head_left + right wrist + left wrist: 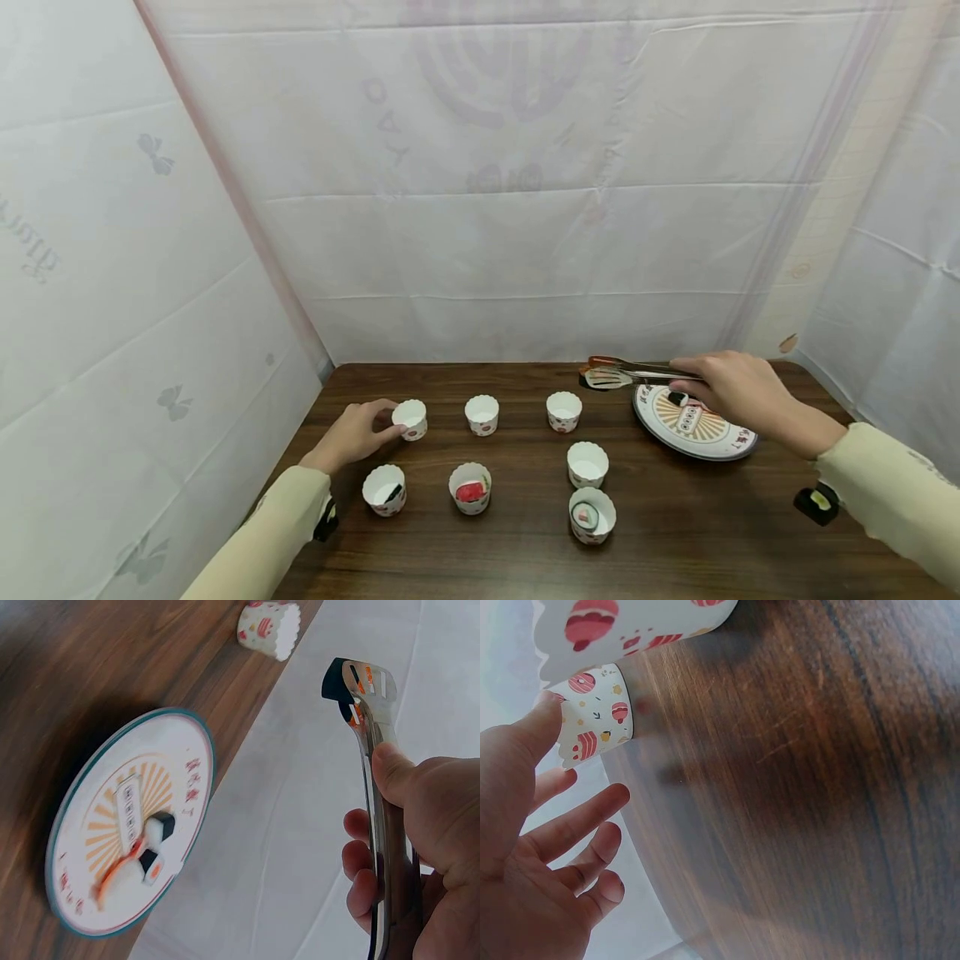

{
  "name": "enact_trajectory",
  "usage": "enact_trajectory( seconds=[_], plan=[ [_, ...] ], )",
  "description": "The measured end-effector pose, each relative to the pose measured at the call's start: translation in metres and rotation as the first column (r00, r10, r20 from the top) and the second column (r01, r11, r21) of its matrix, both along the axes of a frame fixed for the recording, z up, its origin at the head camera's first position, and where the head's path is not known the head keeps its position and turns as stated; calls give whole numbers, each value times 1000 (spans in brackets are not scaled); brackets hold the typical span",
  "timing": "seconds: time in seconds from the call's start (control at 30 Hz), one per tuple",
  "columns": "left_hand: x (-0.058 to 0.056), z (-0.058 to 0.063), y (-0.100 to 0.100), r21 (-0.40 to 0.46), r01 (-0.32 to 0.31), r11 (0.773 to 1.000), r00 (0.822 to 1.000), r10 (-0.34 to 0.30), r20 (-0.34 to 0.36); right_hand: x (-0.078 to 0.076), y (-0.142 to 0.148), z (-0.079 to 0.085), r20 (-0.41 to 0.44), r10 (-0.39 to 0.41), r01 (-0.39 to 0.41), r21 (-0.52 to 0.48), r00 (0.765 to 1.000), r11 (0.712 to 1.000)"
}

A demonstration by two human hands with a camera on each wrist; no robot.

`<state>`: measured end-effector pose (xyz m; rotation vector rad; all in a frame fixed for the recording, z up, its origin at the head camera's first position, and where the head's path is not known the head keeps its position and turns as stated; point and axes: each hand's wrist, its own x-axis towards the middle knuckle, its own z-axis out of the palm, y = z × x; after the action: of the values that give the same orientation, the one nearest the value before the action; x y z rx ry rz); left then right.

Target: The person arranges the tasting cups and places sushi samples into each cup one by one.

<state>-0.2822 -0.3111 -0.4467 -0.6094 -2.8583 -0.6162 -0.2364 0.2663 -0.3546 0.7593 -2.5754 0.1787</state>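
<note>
At the back left of the table, my left hand [356,433] pinches a white paper baking cup [410,429] between thumb and forefinger. Its other fingers are loosely bent beside the cup in the left wrist view. My right hand [738,392] grips metal serving tongs [386,847] with slotted heads, held in the air over the plate's far side. Nothing shows between the tongs' heads. Beneath lies a round white plate [82,810] with a sunburst print, bearing several sushi pieces [151,866].
Two more cups, one mid-back [482,425] and one right of it [564,421], continue the back row. In front stand cups holding a black piece [393,492], a red piece [471,492] and a sushi roll [585,516]. Another cup [587,477] touches the roll's cup. White cloth [525,250] hangs behind.
</note>
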Motion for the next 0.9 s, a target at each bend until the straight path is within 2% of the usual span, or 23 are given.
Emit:
enact_trajectory(
  seconds=[0.27, 0.5, 0.9],
  plan=[
    [1, 2, 2, 9, 3, 1000, 1000, -3, 3, -17, -38, 3, 34, 17, -17, 5, 999, 1000],
    [0, 3, 3, 8, -6, 1000, 1000, 6, 24, -34, -77, 4, 91, 70, -70, 0, 993, 998],
    [-3, 3, 10, 8, -20, 1000, 998, 19, 55, -54, -130, 2, 118, 138, -139, -2, 983, 990]
  ],
)
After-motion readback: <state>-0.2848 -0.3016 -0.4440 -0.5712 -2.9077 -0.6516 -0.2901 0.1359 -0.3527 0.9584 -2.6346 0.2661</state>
